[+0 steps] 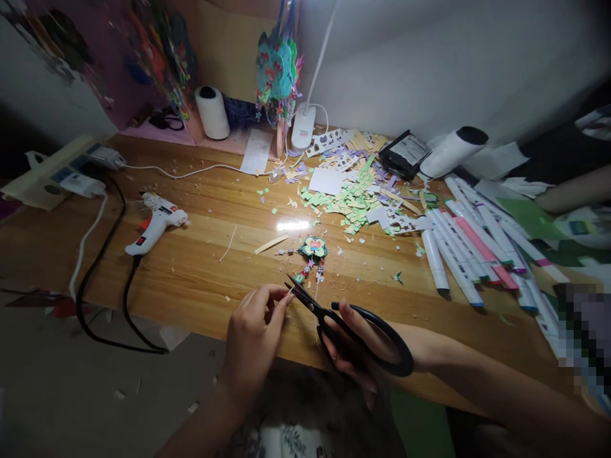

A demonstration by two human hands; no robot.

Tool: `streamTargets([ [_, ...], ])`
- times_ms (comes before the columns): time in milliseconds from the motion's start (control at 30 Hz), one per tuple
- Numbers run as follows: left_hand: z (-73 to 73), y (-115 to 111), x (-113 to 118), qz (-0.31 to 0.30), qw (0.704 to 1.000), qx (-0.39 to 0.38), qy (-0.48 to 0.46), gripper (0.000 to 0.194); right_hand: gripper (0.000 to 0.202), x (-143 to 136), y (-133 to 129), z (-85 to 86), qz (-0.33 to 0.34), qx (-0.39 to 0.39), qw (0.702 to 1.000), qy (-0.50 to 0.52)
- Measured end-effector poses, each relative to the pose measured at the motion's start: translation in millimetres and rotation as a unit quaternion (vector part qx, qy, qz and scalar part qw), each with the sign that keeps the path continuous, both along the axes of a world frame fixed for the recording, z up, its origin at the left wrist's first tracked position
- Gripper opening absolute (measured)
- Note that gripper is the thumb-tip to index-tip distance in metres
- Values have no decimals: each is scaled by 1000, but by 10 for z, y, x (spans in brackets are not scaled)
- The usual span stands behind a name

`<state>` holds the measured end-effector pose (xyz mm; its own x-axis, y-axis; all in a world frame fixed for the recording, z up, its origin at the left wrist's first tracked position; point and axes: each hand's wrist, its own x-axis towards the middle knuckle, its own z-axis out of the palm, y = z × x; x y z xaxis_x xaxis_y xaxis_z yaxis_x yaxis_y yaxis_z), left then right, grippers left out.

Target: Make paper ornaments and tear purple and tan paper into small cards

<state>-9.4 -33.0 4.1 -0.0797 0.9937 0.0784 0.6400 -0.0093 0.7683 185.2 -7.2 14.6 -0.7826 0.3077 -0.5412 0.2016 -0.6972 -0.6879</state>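
My right hand (351,346) holds black-handled scissors (327,313) with fingers through the loops. Their blades are parted and point toward my left fingertips. My left hand (255,331) is closed in a pinch on a thin white string (292,290), which passes close to the blades. Just beyond the scissors lies a small charm (314,247) with a pale flower-like shape edged in dark green. Short strands of small decorations (309,270) hang from it toward my hands. Another loose string (317,294) runs down beside the blades.
A white glue gun (157,222) lies at left, near a power strip (57,172) and cables. Paper scraps (348,197) are heaped at the back. Several markers (477,235) lie at right. Thread cones (212,113) and hanging charms (277,70) stand behind. Another person's arm (577,191) shows at far right.
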Motion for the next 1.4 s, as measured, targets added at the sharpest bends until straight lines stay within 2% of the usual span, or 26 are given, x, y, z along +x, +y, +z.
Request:
streamTargets([
  [167, -27, 36, -3, -11, 1000, 13, -4, 10, 65, 7, 41, -81, 12, 20, 1000, -12],
  [600, -82, 67, -20, -19, 999, 1, 34, 11, 68, 22, 92, -331, 3, -27, 999, 18],
  [867, -86, 70, -37, -20, 999, -2, 35, 11, 74, 80, 88, -363, 0, 0, 1000, -6],
  [1033, -78, 63, -34, -26, 999, -6, 30, 12, 77, 48, 101, -384, 15, -4, 1000, 14],
  [1400, -81, 73, -31, -22, 999, -9, 35, 13, 71, 29, 80, -376, 7, 17, 999, 29],
])
